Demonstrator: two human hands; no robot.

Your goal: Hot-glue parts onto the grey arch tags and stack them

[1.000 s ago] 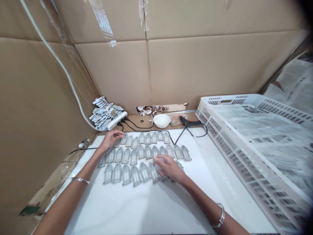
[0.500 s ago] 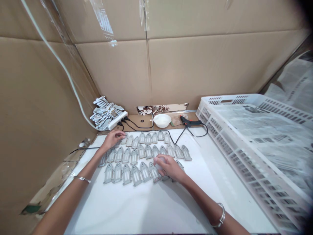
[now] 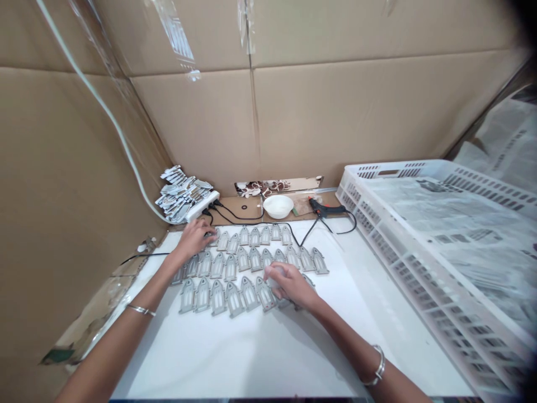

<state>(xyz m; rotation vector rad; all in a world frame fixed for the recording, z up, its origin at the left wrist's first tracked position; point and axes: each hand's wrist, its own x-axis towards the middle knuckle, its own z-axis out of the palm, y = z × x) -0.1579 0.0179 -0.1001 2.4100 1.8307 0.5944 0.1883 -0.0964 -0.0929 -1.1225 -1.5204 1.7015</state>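
Several grey, pointed-arch pieces like small window frames (image 3: pixel 234 298) lie in three rough rows on the white tabletop (image 3: pixel 201 358). My left hand (image 3: pixel 194 239) is at the left end of the back row, its bent fingertips closed on a grey arched piece (image 3: pixel 213 236) that they partly cover. Over the right part of the front row, my right hand (image 3: pixel 291 284) is closed, thumb against fingers. Something pale shows between those fingers, too unclear to name. That hand hides some pieces beneath it.
A white plastic crate (image 3: pixel 390 235) holding printed sheets stands at right. Along the back are a white bowl (image 3: pixel 278 207), a black glue gun (image 3: pixel 329 209), a power strip (image 3: pixel 202 205) and a pile of flat pieces (image 3: pixel 180 193). Black cables cross the back edge; cardboard walls enclose the table.
My left hand has shifted slightly up, its fingers more bent over the end of the back row. My right hand stays almost in place. The rows look the same.
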